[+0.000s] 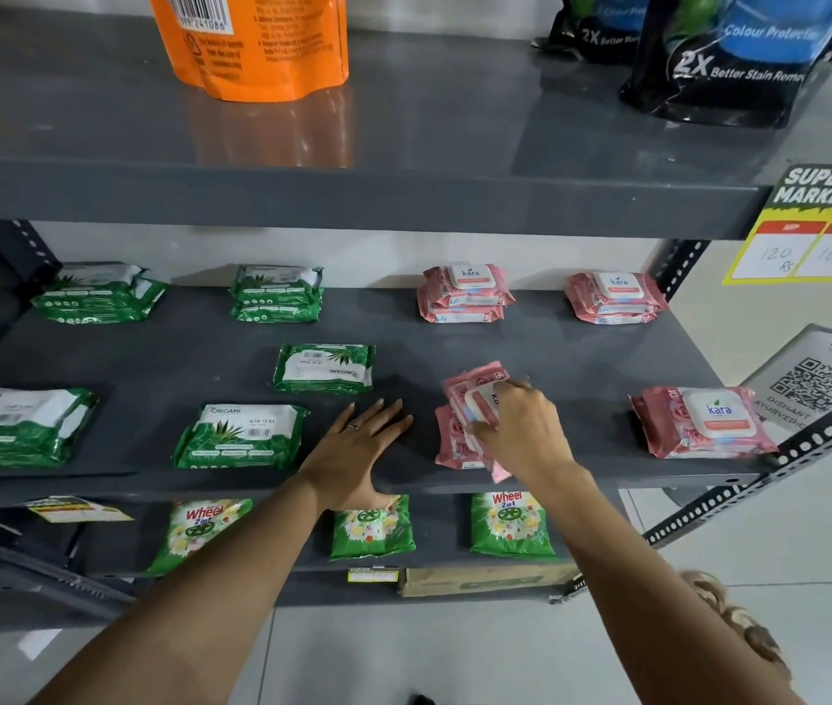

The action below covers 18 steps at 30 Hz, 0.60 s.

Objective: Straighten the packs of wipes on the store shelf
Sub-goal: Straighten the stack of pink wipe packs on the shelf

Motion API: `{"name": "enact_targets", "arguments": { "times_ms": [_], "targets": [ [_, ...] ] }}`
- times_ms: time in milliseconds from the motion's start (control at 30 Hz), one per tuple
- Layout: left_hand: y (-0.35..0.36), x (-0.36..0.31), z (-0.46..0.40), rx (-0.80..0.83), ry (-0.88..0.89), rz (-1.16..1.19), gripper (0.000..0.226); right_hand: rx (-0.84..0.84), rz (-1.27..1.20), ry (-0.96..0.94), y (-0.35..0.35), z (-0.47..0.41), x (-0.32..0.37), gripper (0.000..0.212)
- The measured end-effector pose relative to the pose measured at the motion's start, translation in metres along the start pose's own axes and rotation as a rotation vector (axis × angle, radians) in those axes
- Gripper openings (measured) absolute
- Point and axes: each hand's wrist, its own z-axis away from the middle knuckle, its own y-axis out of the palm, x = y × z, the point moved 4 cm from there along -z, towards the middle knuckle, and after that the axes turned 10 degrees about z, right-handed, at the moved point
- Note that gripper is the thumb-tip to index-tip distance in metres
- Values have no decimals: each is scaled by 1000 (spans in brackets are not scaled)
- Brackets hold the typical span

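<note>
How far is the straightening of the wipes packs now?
Looks done: the back-row stacks, such as the rear pink stack, sit squarely. In hand: the right hand grips a tilted pink Kara pack; the left hand rests flat on the shelf. Left: the upside-down green Origami pack.

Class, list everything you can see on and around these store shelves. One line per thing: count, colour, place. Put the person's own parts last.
Green wipes packs: five piles or single packs, green and white, left half of middle shelf.
Pink wipes packs: four piles, pink, right half of middle shelf; the front-centre pile is under the right hand.
Orange pouch: one, orange, top shelf, left.
Dark detergent pouches: two, black and blue, top shelf, right.
Wheel packets: three, green, bottom shelf.
Price sign: one, yellow, right end of the top shelf.
QR code card: one, white, right post.
Left hand: flat on the middle shelf, empty.
Right hand: gripping a tilted pink pack.
</note>
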Motion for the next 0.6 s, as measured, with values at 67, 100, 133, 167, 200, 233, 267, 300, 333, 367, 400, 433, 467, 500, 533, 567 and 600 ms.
{"name": "enact_targets", "arguments": {
  "times_ms": [67, 100, 133, 167, 200, 233, 267, 300, 333, 367, 400, 433, 467, 500, 533, 567, 600],
  "targets": [
    [-1, -1, 0, 6, 3, -17, 111, 69, -35, -89, -1, -3, -6, 39],
    [0, -1, 0, 11, 3, -23, 111, 93, -43, -136, -3, -4, -8, 43],
    [0, -1, 0, 15, 2, -26, 112, 100, -48, -168, -6, -5, -11, 47],
    [0, -1, 0, 18, 0, -28, 112, 85, -56, -183, -10, -6, -13, 49],
    [0, -1, 0, 20, -1, -26, 112, 49, -71, -182, -13, -7, -14, 46],
    [0, 0, 0, 22, -3, -22, 112, 3, -88, -166, -15, -9, -15, 42],
    [0, 0, -1, 22, -5, -17, 112, -38, -97, -135, -16, -11, -16, 39],
    [0, 0, -1, 21, -7, -11, 113, -62, -89, -100, -15, -13, -16, 39],
    [0, 0, 0, 22, -7, -8, 113, -62, -67, -66, -13, -14, -17, 40],
    [0, 0, 0, 23, -6, -7, 113, -44, -43, -41, -10, -14, -17, 40],
    [1, 0, 0, 23, -2, -10, 113, -16, -34, -25, -6, -14, -18, 41],
    [1, 1, 0, 22, 2, -14, 113, 11, -42, -18, -4, -13, -19, 42],
    [1, 1, -1, 20, 4, -16, 112, 39, -57, -21, -4, -13, -21, 44],
    [1, 2, -1, 20, 3, -18, 112, 72, -70, -38, -5, -15, -22, 45],
    [1, 2, -1, 24, 3, -18, 112, 112, -81, -63, -7, -17, -23, 47],
    [2, 3, -1, 31, 3, -17, 112, 155, -91, -93, -9, -18, -25, 48],
    [3, 3, 0, 34, 3, -15, 112, 189, -96, -118, -11, -20, -26, 50]
  ]
}}
